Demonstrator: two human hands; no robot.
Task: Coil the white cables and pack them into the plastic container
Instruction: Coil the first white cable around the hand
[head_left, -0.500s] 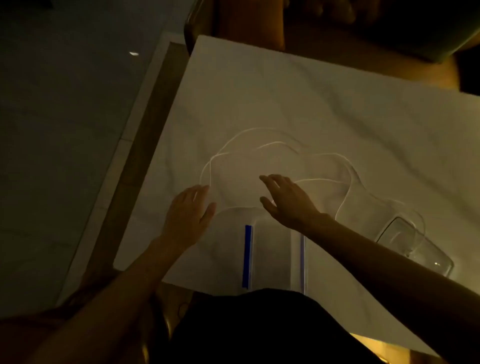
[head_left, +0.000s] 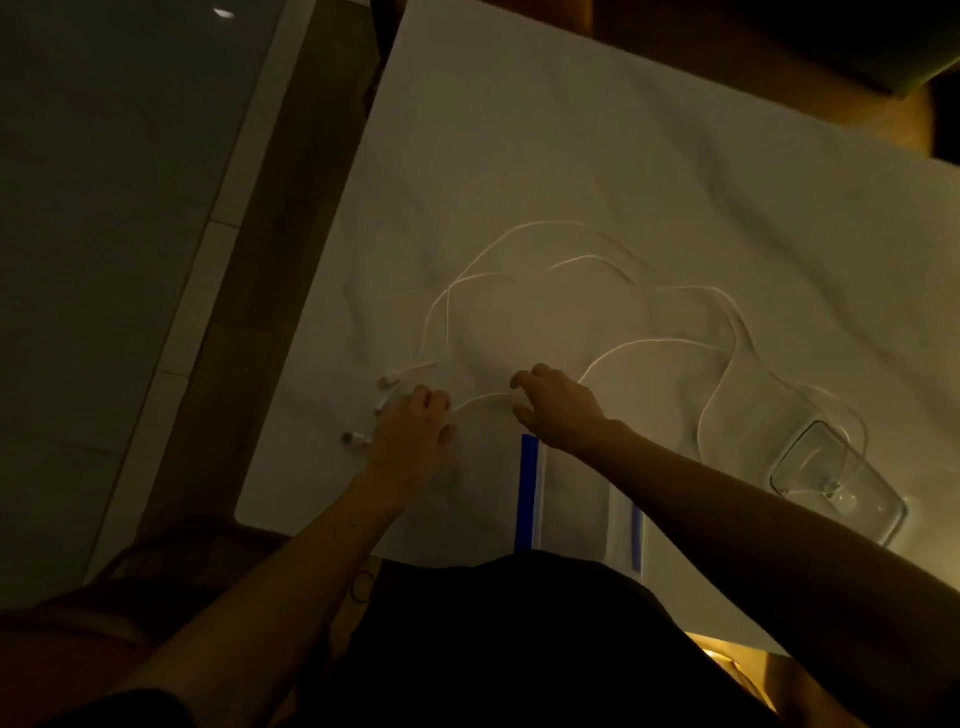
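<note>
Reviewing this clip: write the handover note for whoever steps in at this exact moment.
Left hand: down on the cable ends near the connectors, grip unclear.
Right hand: fingers curled over a strand, grip unclear.
White cables: loose, uncoiled across the white cloth; one end trails into the clear container at right.
Done: nothing coiled.
Left: coil all, pack.

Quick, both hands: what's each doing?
Left hand: fingers curled on the white cable, grip unclear.
Right hand: fingers curled over it, grip unclear.

Both hands (head_left: 413, 434) (head_left: 558, 402) on loose white cables (head_left: 540, 226), clear container (head_left: 836, 480) right
</note>
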